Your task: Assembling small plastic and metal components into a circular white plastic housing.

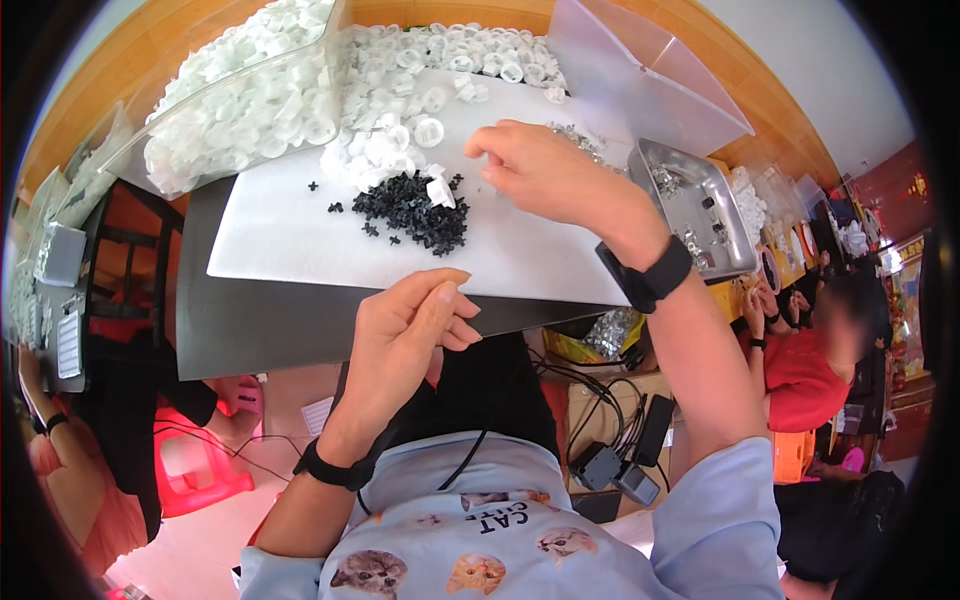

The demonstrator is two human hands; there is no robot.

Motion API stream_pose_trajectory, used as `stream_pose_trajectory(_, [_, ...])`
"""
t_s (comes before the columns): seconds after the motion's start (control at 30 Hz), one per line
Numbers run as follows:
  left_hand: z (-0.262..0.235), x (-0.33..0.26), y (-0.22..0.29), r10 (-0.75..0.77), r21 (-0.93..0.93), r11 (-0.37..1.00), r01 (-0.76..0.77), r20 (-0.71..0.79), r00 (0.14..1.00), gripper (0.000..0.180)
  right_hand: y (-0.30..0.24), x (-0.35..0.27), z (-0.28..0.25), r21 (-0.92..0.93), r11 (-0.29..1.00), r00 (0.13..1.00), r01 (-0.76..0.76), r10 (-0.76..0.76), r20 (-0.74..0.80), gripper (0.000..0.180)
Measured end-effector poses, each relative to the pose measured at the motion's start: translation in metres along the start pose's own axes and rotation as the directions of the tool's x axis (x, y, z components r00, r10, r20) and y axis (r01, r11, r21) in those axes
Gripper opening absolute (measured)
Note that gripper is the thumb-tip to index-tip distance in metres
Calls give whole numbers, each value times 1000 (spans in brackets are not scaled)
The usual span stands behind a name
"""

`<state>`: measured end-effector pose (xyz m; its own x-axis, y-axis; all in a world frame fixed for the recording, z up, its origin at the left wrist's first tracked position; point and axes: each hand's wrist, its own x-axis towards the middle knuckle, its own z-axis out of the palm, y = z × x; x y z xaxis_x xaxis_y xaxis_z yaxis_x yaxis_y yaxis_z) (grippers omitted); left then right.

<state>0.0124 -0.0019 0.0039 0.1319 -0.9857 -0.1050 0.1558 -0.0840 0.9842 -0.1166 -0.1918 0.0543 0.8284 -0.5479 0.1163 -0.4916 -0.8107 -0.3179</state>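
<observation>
My left hand (408, 322) is in front of the near edge of the white board (285, 235), thumb and forefinger pressed together. Whatever those fingertips hold, if anything, is too small to make out. Over the right part of the board is my right hand (550, 170), its fingers curled inward and their tips partly hidden. To its left lies a heap of small black cross-shaped parts (415, 215), with a white plastic piece (440, 188) on top. Behind that heap, white and translucent ring-shaped plastic parts (375, 155) are spread out.
A transparent bin (240, 110) full of white parts stands back left. A tilted plastic bin (650, 70) is back right. Beside my right forearm is a metal tray (700, 205) with small shiny pieces. Cables and adapters (600, 465) lie below the table; people sit on both sides.
</observation>
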Motion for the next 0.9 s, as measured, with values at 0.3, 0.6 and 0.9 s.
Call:
stream_pose_trajectory(0.3, [4, 2, -2, 14, -67, 998, -12, 25, 1000, 28, -11, 63, 28, -107, 993, 998, -54, 52, -23, 18])
stream_pose_trajectory(0.6, [5, 5, 1, -2, -60, 998, 5, 42, 999, 31, -7, 73, 25, -53, 994, 990, -100, 95, -102, 11])
stream_pose_trajectory(0.9, [-1, 5, 3, -19, -167, 986, 18, -2, 1000, 36, -27, 12, -5, 234, 972, 995, -7, 30, -94, 12])
